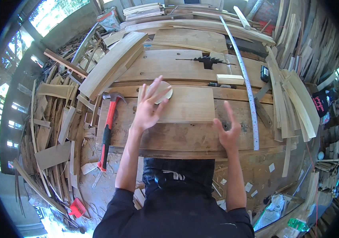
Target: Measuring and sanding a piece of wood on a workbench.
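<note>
A pale rectangular board (195, 106) lies flat on the wooden workbench in front of me. Near its left end is a round, whitish disc (168, 96), partly covered by the fingers of my left hand (148, 108). Those fingers are spread; whether they touch the disc I cannot tell. My right hand (229, 134) hovers by the board's right end, index finger stretched out and thumb apart, holding nothing. A claw hammer (108, 131) with a red and black handle rests at the bench's left edge.
A toothed saw blade (208, 60) shows at a bench-top slot. Nearby lie a small wood block (229, 79), a long metal ruler (245, 79) and a black tape measure (264, 73). Thick planks (113, 65) lie at left. Wood strips (298, 105) lean at right.
</note>
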{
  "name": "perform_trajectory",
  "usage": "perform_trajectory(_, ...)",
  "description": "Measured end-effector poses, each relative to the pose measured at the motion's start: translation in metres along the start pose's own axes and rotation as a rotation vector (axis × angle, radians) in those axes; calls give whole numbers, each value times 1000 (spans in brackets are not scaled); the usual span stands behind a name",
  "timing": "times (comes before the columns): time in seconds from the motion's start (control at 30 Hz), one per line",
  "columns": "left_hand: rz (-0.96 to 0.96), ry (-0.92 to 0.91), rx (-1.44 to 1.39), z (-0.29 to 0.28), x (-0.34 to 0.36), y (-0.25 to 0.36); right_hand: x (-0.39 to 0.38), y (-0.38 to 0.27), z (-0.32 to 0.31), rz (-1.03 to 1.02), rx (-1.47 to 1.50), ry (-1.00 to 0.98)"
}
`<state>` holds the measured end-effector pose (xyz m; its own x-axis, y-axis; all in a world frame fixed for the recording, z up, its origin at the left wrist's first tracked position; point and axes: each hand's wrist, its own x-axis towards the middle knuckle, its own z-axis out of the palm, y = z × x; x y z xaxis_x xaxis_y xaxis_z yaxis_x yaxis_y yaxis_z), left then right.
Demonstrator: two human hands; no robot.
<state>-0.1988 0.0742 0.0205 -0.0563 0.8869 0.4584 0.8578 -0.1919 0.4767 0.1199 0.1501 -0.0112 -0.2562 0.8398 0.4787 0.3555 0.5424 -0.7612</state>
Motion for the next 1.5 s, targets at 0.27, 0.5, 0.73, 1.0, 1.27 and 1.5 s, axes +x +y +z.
perform_trajectory(0.27,-245,78,-119,0,-44,-51,17,-51,34,-272,14,-132)
perform_trajectory(0.5,-233,-21,2,14,-51,-12,48,-78,125,-421,-188,-304)
perform_trajectory(0.73,-233,-40,-92,2,-65,-26,37,-48,81,-441,-337,-521)
perform_trajectory(1.0,-170,-62,-15,1,-61,-23,54,-49,104,-322,-539,-373)
perform_trajectory(1.27,-260,-128,-90,1,-61,-26,56,-65,164,-257,-260,-454)
perform_trajectory(1.5,-268,-110,-93,0,-64,-27,48,-54,108,-255,-190,-604)
